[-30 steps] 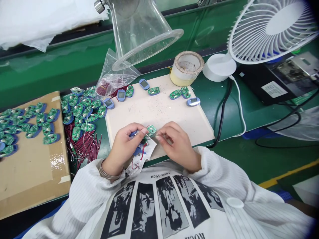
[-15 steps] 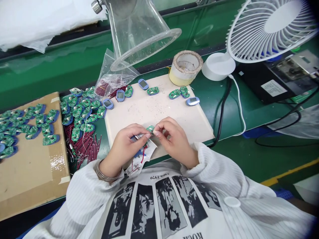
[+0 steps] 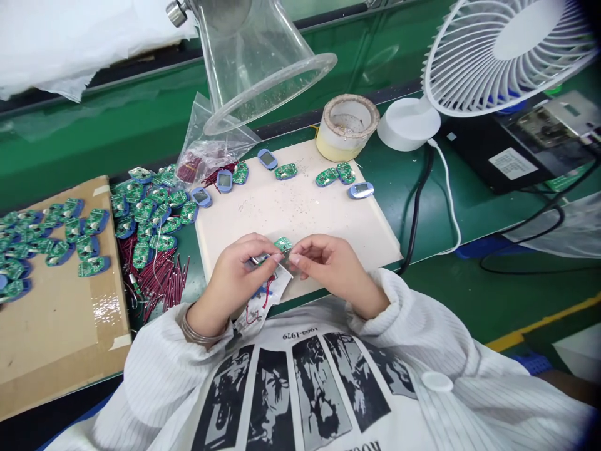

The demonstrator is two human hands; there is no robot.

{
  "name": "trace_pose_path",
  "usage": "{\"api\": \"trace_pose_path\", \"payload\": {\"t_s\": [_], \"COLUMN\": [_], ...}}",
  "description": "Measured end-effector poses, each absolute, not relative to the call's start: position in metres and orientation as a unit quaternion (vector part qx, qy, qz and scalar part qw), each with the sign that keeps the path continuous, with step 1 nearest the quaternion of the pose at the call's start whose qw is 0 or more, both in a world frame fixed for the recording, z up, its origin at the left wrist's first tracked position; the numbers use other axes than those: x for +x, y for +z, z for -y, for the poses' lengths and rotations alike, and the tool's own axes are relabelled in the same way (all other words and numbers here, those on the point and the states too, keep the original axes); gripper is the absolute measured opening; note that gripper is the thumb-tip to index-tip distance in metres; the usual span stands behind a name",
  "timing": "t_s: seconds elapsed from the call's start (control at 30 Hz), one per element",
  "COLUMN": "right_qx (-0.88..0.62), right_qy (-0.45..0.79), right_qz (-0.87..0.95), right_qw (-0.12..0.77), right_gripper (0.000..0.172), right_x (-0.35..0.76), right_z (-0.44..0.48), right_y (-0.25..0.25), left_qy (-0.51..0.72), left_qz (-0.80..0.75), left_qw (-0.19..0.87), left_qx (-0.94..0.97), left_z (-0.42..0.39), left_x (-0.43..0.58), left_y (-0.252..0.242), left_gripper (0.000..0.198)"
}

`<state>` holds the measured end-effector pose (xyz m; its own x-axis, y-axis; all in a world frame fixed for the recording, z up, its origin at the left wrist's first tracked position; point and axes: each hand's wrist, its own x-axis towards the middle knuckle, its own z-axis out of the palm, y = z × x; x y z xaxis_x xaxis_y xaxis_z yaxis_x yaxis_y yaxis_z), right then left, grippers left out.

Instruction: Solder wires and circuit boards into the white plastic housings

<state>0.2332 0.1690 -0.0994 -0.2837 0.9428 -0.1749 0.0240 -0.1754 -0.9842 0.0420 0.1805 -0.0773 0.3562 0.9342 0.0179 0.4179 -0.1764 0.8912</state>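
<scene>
My left hand [image 3: 244, 270] is closed, thumb and forefinger pinched at the near edge of a small green circuit board [image 3: 283, 243]. A shiny metal piece [image 3: 259, 259] shows under its fingers; what it belongs to is hidden. Close on the board's right side is my right hand [image 3: 333, 269], its fingertips pinched together; whatever is in that pinch is too small to make out. Below the hands, a white printed sheet or bag [image 3: 263, 304] with red wires [image 3: 267, 289] lies by the mat's near edge.
On the pale mat [image 3: 263, 216] lie several blue-cased boards [image 3: 286, 171] and a tape roll [image 3: 347, 128]. Loose boards [image 3: 145, 210] and dark red wires [image 3: 164, 282] are piled leftward, beside a cardboard sheet [image 3: 56, 326]. A clear funnel hood [image 3: 263, 75] hangs above; a white fan [image 3: 507, 56] stands right.
My right hand's fingers have lowered and straightened somewhat, and more of the circuit board shows between the hands. My left hand stays nearly in place. The view has shifted slightly.
</scene>
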Motion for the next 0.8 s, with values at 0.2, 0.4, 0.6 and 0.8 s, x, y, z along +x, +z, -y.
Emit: {"api": "trace_pose_path", "payload": {"t_s": [0.2,0.4,0.6,0.8], "right_qx": [-0.439,-0.440,-0.486,-0.454], "right_qy": [0.729,0.702,0.387,0.557], "right_qz": [0.370,0.408,0.660,0.555], "right_qw": [0.373,0.384,0.422,0.419], "right_gripper": [0.038,0.030,0.006,0.011], "right_x": [0.232,0.229,0.227,0.233], "right_z": [-0.178,-0.175,-0.165,-0.170], "right_y": [-0.101,-0.102,-0.097,-0.109], "left_qy": [0.314,0.274,0.242,0.267], "left_qz": [-0.453,-0.438,-0.456,-0.521], "left_qw": [0.375,0.321,0.312,0.351], "left_qx": [0.745,0.794,0.797,0.731], "left_z": [-0.180,-0.179,-0.186,-0.187], "left_x": [0.043,0.045,0.046,0.045], "left_y": [-0.078,-0.074,-0.076,-0.085], "left_gripper": [0.009,0.011,0.008,0.004]}}
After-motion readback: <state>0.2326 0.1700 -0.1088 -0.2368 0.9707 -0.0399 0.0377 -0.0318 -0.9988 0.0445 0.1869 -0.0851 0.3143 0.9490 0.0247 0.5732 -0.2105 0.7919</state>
